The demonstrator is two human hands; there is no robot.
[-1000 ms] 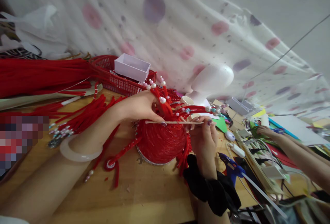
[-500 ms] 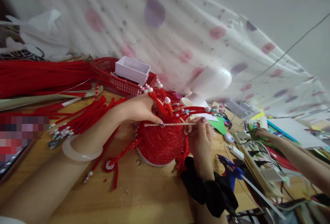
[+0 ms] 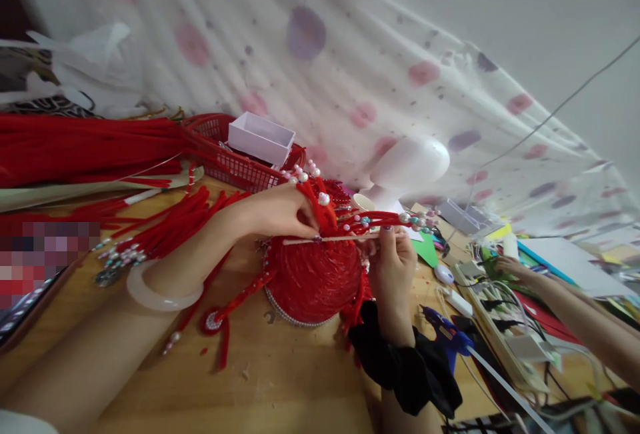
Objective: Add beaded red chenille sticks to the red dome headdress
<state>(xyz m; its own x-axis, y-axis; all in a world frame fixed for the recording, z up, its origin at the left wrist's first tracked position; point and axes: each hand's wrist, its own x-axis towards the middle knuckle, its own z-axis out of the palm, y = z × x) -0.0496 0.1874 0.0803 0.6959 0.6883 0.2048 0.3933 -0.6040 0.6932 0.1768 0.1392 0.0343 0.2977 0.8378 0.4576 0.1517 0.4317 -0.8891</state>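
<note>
A red domed piece (image 3: 315,281) with a pearl-trimmed edge rests on the wooden table, with red fuzzy stems (image 3: 327,217) tipped with pearls rising from its top. A thin pale stick or cord (image 3: 345,239) runs across the front of the stems. My left hand (image 3: 300,215) is closed around the base of the stems, its thumb at the pale strip. At the strip's right end, my right hand (image 3: 395,257) pinches it, with a black scrunchie on the wrist. Some fingers of both hands are hidden behind the stems.
Behind stands a red basket (image 3: 235,167) holding a white box (image 3: 261,137), near a white mannequin head (image 3: 413,162). A blue glue gun (image 3: 447,331) and a power strip (image 3: 500,327) lie right. Another person's hand (image 3: 510,266) reaches in there. Red stems lie left.
My left thumb has drawn in to the stems' base, and the pearl-tipped stems above it are bunched closer together. My right hand keeps its pinch. The view has shifted slightly.
</note>
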